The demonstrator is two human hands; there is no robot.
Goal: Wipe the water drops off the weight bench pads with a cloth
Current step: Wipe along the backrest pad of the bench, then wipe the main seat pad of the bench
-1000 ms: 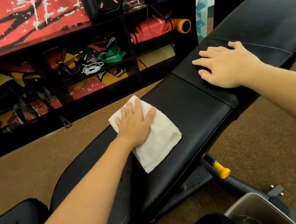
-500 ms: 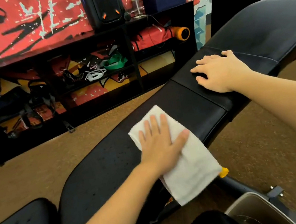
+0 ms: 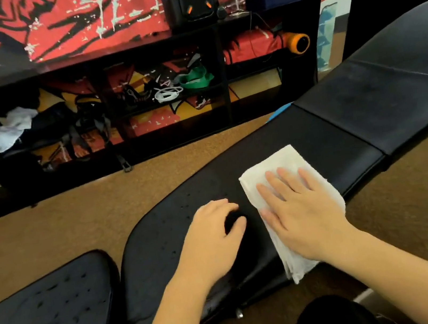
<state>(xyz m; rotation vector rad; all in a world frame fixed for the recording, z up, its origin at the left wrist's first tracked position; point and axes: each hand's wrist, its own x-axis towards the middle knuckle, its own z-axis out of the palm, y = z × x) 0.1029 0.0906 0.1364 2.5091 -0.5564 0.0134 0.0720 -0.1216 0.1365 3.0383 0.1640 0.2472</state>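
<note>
A right hand (image 3: 299,212) lies flat, fingers straight, pressing a folded white cloth (image 3: 287,160) onto the weight bench's long pad (image 3: 331,149), with the cloth's lower end drooping over the near edge. The left hand (image 3: 213,234), fingers loosely curled and holding nothing, rests on the pad just beside it. The cloth looks soft, light and limp, so a flat palm over its middle should steer it toward the water drops (image 3: 186,208) at the pad's left end.
</note>
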